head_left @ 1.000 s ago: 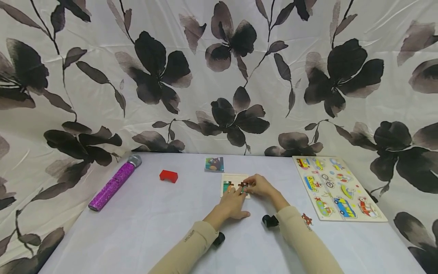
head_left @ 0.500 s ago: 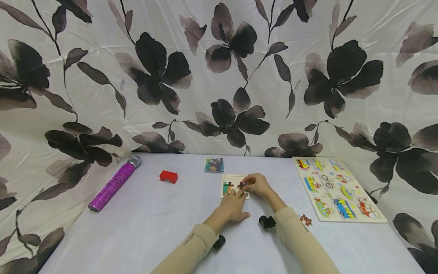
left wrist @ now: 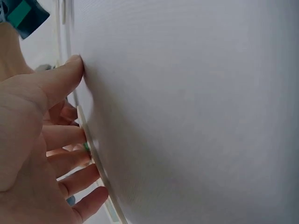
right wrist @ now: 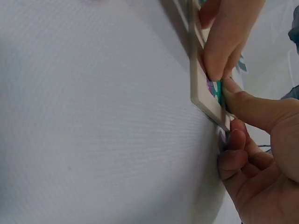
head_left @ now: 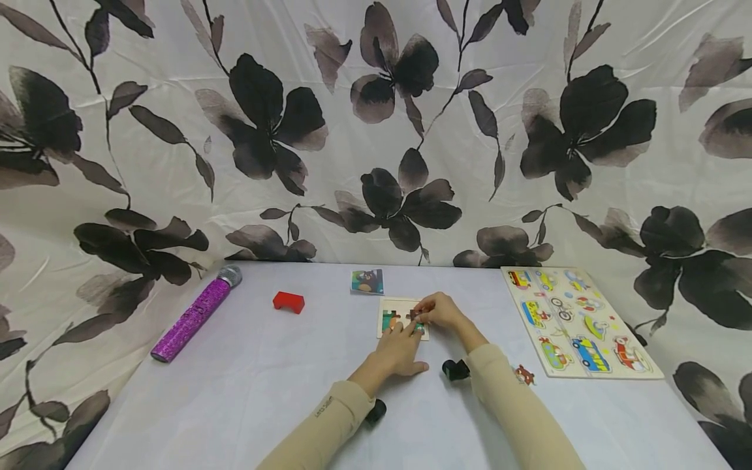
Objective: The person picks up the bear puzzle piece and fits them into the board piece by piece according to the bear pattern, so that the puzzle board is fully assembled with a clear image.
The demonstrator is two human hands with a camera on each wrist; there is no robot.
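A small wooden jigsaw board point(head_left: 389, 302) with a pale frame lies on the white table, partly covered by both hands. My left hand point(head_left: 399, 352) rests on its near side with fingers fairly straight; in the left wrist view those fingertips reach over the board's edge point(left wrist: 100, 163). At the right side, my right hand point(head_left: 442, 312) pinches a dark brown puzzle piece point(head_left: 413, 314) against the board. The right wrist view has the thumb point(right wrist: 247, 107) on a green part of the picture, the other fingers curled by the board's corner, the piece's outline mostly hidden.
Behind the board lies a small picture card point(head_left: 367, 281). A red arch block point(head_left: 289, 301) and a purple glitter microphone point(head_left: 192, 316) are to the left. On the right are a vehicle puzzle board point(head_left: 578, 326) and a small red-brown piece point(head_left: 524, 375) near the right sleeve.
My right hand has shifted slightly left and nearer over the board, bringing the brown piece lower against it. The left hand stays in place.
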